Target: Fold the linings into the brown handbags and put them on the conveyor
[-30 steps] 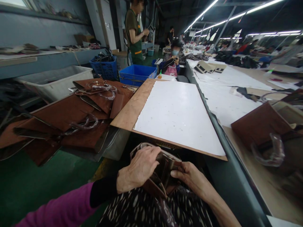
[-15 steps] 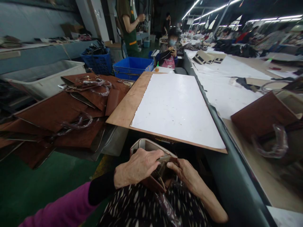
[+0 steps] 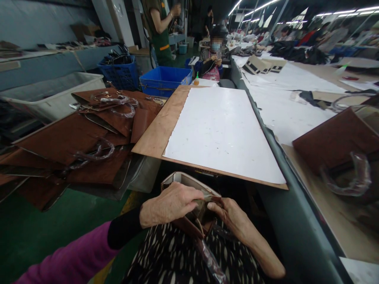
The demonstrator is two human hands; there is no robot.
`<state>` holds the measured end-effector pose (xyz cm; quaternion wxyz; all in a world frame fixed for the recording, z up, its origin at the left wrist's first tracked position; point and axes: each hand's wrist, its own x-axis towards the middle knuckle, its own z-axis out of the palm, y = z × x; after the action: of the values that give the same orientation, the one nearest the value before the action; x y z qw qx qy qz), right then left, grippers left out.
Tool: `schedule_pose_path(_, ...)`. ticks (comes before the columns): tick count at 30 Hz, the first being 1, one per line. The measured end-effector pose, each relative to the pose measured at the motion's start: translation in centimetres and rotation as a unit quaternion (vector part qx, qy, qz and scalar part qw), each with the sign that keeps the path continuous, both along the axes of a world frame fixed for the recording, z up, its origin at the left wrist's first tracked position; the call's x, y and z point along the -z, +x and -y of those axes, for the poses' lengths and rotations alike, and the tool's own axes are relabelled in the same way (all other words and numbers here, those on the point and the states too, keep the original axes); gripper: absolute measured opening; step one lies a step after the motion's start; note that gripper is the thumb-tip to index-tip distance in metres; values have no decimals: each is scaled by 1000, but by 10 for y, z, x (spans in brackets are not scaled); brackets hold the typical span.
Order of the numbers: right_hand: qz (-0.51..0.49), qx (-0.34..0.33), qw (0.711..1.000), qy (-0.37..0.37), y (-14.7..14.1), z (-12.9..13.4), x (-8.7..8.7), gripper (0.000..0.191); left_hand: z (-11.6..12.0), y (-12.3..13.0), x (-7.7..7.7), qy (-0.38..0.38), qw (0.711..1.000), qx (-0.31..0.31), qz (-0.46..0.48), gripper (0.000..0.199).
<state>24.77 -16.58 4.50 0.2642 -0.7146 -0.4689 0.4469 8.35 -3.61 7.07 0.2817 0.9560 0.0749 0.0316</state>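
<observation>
A brown handbag (image 3: pixel 192 228) with a pale lining sits open on my lap, against a black and white patterned garment. Over its mouth lies my left hand (image 3: pixel 173 203), thumb and fingers drawn together near the right rim; whatever is between them is too small to make out. My right hand (image 3: pixel 233 219) grips the bag's right side, the thumb inside the opening and the other fingers mostly hidden outside. A plastic-wrapped handle (image 3: pixel 209 260) hangs from the bag's near side toward me.
Ahead stands a board (image 3: pixel 156 130) bearing white paper (image 3: pixel 219 126). Flat brown bags (image 3: pixel 65 138) are piled at left, near a blue bin (image 3: pixel 166 81). Along the right runs a long workbench (image 3: pixel 296 221) with another brown bag (image 3: pixel 334 138). Co-workers stand and sit farther back.
The view has shifted slightly. My left hand has moved a little to the left and up; its fingers stay over the bag's mouth. The right hand keeps its grip.
</observation>
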Motion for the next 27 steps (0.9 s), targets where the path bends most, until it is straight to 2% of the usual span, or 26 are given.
schedule_pose_path(6, 19, 10, 999, -25, -1, 1, 0, 39, -2, 3, 1, 6, 1000, 10, -14, 20)
schedule_pose_path(13, -9, -19, 1000, -9, -5, 1, 4, 31, -4, 4, -5, -37, 997, 43, -50, 18)
schedule_pose_path(15, 32, -10, 999, -3, -9, 2, 6, 30, -5, 4, -4, -56, 996, 49, -53, 19)
schedule_pose_path(17, 94, 12, 995, 36, -13, 4, 8, 31, -7, 5, -4, -75, 994, 46, -61, 19)
schedule_pose_path(20, 179, 25, 977, 115, -18, 6, 12, 38, -10, 8, -5, -103, 990, 37, -87, 19)
schedule_pose_path(23, 224, 43, 964, 139, -22, 4, 14, 33, -14, 10, -6, -125, 985, 36, -117, 18)
schedule_pose_path(25, 186, 62, 971, 136, -23, 1, 14, 29, -15, 11, -4, -135, 982, 40, -125, 18)
schedule_pose_path(27, 95, 54, 985, 134, -24, -4, 11, 25, -17, 12, -1, -145, 980, 49, -125, 18)
